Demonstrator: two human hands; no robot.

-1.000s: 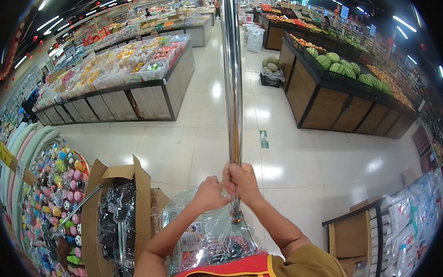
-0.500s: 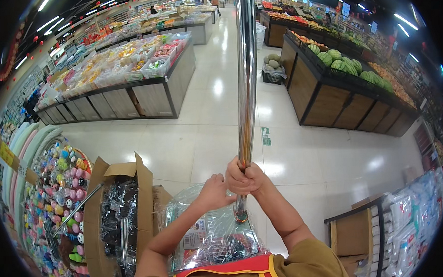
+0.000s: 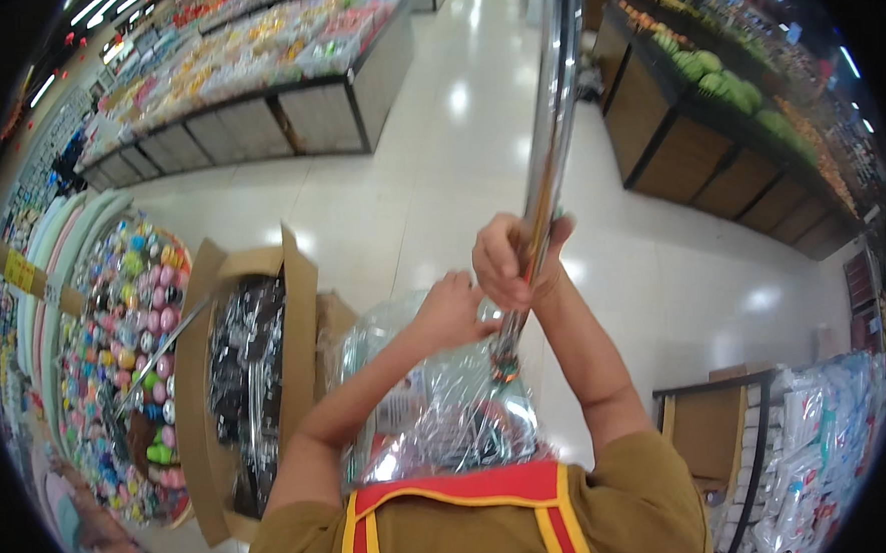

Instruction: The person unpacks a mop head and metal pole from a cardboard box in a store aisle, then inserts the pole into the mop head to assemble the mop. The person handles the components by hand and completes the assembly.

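Observation:
A long shiny metal pole [image 3: 552,111] rises in front of me, its top leaning to the right and cut off by the upper edge. My right hand [image 3: 507,263] is closed around its lower part, with the thumb on the right side. Just left of the pole, my left hand [image 3: 452,311] has its thumb apart from its loosely bent fingers and holds nothing. It hovers over a bundle in clear plastic wrap [image 3: 445,407], with a printed label on it, close against my body. The pole's lower end shows just above this wrap; whether they touch I cannot tell.
To the left stands an open cardboard box [image 3: 300,314] with dark plastic-wrapped goods, beside a display of colourful small toys [image 3: 146,342]. A rack of white packages [image 3: 807,438] is at lower right. Beyond are a packaged-food counter [image 3: 319,118] and a watermelon stand [image 3: 697,153].
The pole has tilted from nearly upright, its top swinging right. Both hands are slightly higher and farther right in the picture, and the view has dipped downward.

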